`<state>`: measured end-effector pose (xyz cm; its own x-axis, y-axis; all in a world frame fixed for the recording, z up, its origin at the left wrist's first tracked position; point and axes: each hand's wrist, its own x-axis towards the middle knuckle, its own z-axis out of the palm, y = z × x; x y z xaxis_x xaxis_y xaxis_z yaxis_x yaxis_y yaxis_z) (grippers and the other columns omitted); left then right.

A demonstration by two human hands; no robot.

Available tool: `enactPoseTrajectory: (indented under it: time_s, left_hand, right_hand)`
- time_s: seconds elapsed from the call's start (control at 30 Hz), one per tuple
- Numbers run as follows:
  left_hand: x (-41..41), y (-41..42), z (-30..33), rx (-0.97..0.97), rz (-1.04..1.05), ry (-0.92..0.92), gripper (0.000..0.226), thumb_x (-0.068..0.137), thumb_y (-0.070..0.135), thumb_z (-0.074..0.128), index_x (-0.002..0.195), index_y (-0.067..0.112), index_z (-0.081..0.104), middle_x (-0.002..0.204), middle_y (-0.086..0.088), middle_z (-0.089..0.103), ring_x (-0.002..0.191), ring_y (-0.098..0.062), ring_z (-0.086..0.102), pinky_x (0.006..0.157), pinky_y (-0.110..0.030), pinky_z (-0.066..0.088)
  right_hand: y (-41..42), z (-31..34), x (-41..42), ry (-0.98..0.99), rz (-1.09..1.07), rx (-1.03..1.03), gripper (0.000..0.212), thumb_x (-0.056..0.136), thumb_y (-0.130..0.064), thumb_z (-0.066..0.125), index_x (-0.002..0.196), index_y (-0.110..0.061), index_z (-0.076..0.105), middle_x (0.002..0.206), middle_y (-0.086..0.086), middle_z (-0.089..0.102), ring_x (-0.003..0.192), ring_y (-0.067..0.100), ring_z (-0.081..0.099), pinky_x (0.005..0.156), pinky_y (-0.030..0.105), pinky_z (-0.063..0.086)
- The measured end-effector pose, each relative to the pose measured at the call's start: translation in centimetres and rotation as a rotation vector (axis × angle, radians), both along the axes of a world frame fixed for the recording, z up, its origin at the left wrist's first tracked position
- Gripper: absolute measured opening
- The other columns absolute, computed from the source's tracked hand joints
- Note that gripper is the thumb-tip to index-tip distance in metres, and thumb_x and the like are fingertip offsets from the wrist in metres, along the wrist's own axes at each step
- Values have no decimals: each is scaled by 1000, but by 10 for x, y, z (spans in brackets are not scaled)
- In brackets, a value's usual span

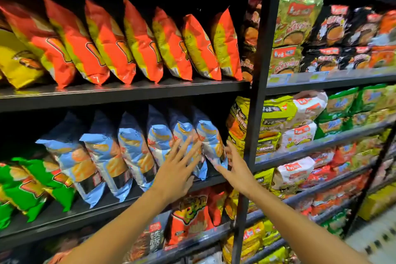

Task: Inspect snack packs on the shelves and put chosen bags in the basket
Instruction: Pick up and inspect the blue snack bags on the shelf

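Observation:
A row of several light-blue chip bags (132,152) stands leaning on the middle shelf (64,218). My left hand (179,169) lies with straight, spread fingers against the front of the second bag from the right. My right hand (233,167) reaches in at the right side of the rightmost blue bag (209,135), fingers extended and touching its lower edge. Neither hand grips a bag. No basket is in view.
Orange-red chip bags (137,43) fill the upper shelf, green bags (32,186) stand at the far left of the middle shelf, and red snack bags (190,214) sit below. A black upright post (252,113) separates the noodle-pack shelves (310,113) on the right.

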<state>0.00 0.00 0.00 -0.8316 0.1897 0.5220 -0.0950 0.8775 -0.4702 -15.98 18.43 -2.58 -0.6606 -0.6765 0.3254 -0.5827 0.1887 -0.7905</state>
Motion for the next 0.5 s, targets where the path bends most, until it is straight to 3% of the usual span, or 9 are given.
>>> enactPoseTrajectory:
  time_s: [0.1,0.23,0.4,0.5]
  left_hand:
    - [-7,-4,-1,31,97,-23,85,92,44,63,163,16,26,172,-13,6,158,-40,-4,124,-62,15]
    - [-9,-10,-11,-37,188,-58,86,91,47,66,161,14,29,172,-14,9,158,-40,-4,125,-61,8]
    - [-7,-11,-15,-25,248,-58,85,85,46,74,156,14,42,170,-12,20,158,-39,7,126,-58,7]
    - [-9,-2,-10,-13,285,-72,83,85,46,73,156,14,43,169,-12,22,158,-40,10,125,-58,8]
  right_hand:
    - [-27,3,-20,68,-113,-75,98,96,-40,72,164,-29,1,171,-10,9,157,14,13,126,40,22]
    - [-58,-9,-43,65,-103,-64,103,94,-36,74,165,-26,-1,172,-3,7,159,19,8,127,43,19]
    - [-63,-27,-50,111,-165,-126,74,104,-29,60,164,-34,17,165,-7,35,151,19,35,117,46,40]
    - [-46,-22,-41,71,-186,-192,66,105,-28,57,161,-39,25,133,-9,59,123,22,60,102,42,52]
